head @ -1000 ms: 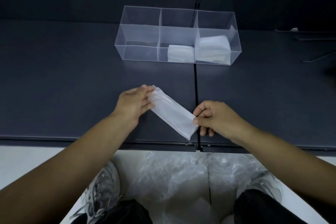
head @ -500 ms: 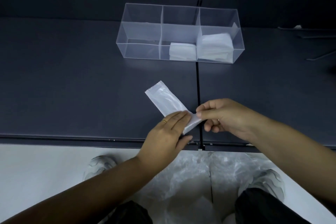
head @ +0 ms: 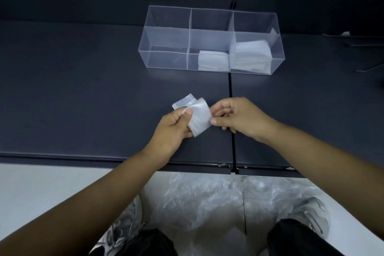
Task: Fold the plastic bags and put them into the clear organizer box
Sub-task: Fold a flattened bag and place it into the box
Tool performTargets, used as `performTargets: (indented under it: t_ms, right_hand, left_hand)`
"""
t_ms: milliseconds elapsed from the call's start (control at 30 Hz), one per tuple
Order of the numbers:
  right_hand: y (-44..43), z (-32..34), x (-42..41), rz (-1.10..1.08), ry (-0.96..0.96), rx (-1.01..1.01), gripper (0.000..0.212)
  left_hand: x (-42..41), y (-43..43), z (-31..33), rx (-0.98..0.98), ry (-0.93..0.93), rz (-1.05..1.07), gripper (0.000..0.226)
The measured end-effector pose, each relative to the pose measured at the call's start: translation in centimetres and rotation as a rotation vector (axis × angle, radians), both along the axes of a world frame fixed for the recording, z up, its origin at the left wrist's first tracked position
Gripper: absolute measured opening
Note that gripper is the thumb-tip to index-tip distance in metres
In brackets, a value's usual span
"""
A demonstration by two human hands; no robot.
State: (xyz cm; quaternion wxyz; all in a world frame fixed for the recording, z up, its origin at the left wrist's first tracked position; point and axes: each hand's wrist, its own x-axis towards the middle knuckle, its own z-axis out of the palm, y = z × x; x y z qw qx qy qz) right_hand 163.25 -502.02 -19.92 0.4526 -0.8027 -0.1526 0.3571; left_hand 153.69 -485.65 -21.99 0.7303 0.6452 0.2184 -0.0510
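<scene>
Dark tabletop (head: 83,89) seen from the head camera, with a clear organizer box (head: 166,60) at its far side; folded bags sit in its middle and right compartments. Near the front edge, a half-folded plastic bag (head: 199,117) is held between both hands. The left hand (head: 176,127) pinches its left side under the thumb, and the right hand (head: 236,119) has its fingers (head: 216,121) closed on the right edge. The bag's long axis slants from far-left to near-right. The box lies straight beyond, probably nearer the right hand. Loose plastic bags (head: 218,203) are heaped on the floor below.
</scene>
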Motion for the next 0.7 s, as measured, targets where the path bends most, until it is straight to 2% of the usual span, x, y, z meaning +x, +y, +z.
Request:
performTargets:
  t_ms: [67,167,233,267,333,400,433,500,700]
  right_hand:
    - [0.8,-0.3,0.3,-0.056,-0.029,-0.030,0.008]
    - [1.8,-0.7,0.6,-0.097,-0.074,-0.095,0.012]
    - [2.3,-0.8,0.9,-0.105,-0.086,-0.147,0.013]
    - [2.5,-0.8,1.0,-0.106,-0.086,-0.170,0.013]
    - [2.8,-0.7,1.2,-0.105,-0.083,-0.203,0.013]
    - [3.0,-0.6,1.1,-0.103,-0.092,-0.215,0.011]
    - [3.1,-0.6,1.1,-0.100,-0.103,-0.216,0.010]
    - [3.4,-0.4,0.9,-0.092,-0.138,-0.212,0.014]
    - [4.1,-0.1,0.5,-0.073,-0.238,-0.274,0.017]
  left_hand:
    - [0.5,0.3,0.0,-0.082,0.065,0.047,0.025]
    - [1.1,0.8,0.2,-0.168,0.138,0.139,0.028]
    - [1.2,1.2,0.4,-0.111,0.101,0.251,0.029]
    - [1.0,1.4,0.4,0.004,0.036,0.306,0.027]
    - [0.1,2.1,0.2,0.463,-0.170,0.310,0.018]
    - [-0.7,1.9,-0.2,0.931,-0.354,0.115,0.021]
    - [-1.0,1.5,-0.6,1.069,-0.373,0.003,0.026]
    - [-1.1,0.7,-1.3,1.211,-0.312,-0.141,0.037]
    - [-0.9,1.2,-2.6,1.453,-0.071,-0.336,0.063]
